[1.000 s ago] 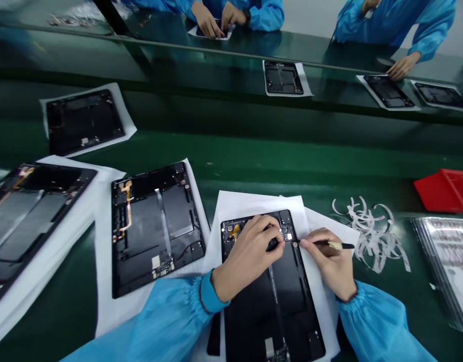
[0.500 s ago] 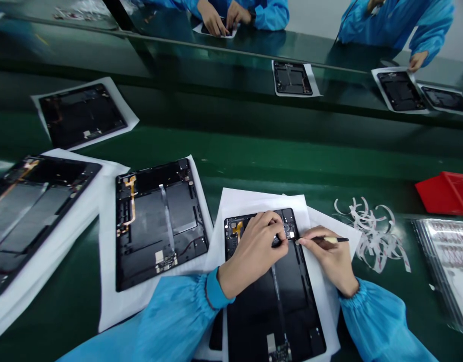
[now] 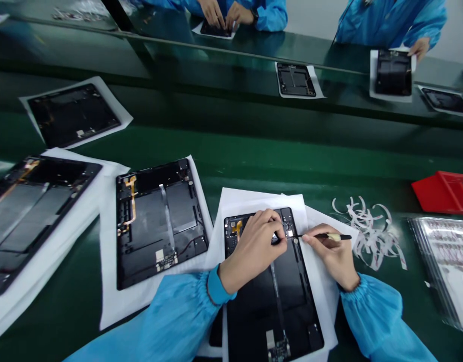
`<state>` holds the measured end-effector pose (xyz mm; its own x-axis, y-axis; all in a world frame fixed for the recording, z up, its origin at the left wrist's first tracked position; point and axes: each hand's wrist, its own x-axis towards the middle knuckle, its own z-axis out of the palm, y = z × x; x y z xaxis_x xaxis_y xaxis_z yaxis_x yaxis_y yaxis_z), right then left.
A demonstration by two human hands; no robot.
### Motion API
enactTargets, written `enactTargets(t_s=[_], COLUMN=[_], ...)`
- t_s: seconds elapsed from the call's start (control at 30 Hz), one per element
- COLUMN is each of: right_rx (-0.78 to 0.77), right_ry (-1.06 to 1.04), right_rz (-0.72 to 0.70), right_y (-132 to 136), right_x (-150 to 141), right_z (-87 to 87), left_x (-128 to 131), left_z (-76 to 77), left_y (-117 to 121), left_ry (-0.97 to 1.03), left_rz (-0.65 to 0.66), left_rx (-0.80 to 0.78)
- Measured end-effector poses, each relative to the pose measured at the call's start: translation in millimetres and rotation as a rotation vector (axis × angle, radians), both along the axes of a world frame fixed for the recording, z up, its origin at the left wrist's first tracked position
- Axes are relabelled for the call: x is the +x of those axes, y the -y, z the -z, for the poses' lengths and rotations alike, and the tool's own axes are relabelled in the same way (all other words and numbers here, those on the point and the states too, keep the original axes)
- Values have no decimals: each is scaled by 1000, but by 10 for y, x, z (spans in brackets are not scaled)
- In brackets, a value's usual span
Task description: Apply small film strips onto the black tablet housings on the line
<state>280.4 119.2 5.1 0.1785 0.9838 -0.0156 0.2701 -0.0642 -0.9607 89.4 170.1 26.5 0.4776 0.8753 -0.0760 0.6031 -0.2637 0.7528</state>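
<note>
Right grip: Thumb and fingers of the right hand (image 3: 331,256) pinch a slim pen-like tool (image 3: 335,237), its dark tip directed left.
Tool's line: The shaft lies nearly level across the view, crosswise to the long axis of the black device housing (image 3: 263,304), which runs from the worker's side toward the far side of the table (image 3: 223,141).
Tip and corner: The key relation is at the housing's upper right, where the tip reaches over the edge beside a small bright square (image 3: 290,233); whether it touches anything is too fine to tell.
Left grip: The left hand (image 3: 250,246) arches over the housing's upper part, fingertips curled together just left of the tip; what, if anything, they pinch cannot be told.
Nearer hand: The left is over the housing itself, the right just outside its right edge.
Housing's bed: It lies flat, inner side up, on white sheets (image 3: 263,199).
To the left: A second housing (image 3: 150,251) rests on its own sheet.
To the right: Curled white strips (image 3: 380,239), a red bin (image 3: 437,195) and clear trays (image 3: 452,256).
</note>
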Motion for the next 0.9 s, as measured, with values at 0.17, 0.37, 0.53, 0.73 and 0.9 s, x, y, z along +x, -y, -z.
enactTargets(t_s=[0.17, 0.37, 0.53, 0.73, 0.9], right_rx=[6, 108, 42, -51, 55], right_ry=[-6, -116, 410, 735, 629], right_rz=[10, -4, -329, -577, -551], right_y=[-14, 2, 5, -282, -155], right_x=[19, 69, -283, -600, -508], right_z=[48, -97, -433, -385, -593], left_x=[0, -96, -488, -649, -494], left_z=[-12, -78, -213, -301, -308], left_y=[0, 32, 407, 1005, 1151], left_ry=[-13, 107, 237, 287, 536], left_rz=[20, -1, -259, -183, -205], left_rx=[-15, -23, -5, -324, -717])
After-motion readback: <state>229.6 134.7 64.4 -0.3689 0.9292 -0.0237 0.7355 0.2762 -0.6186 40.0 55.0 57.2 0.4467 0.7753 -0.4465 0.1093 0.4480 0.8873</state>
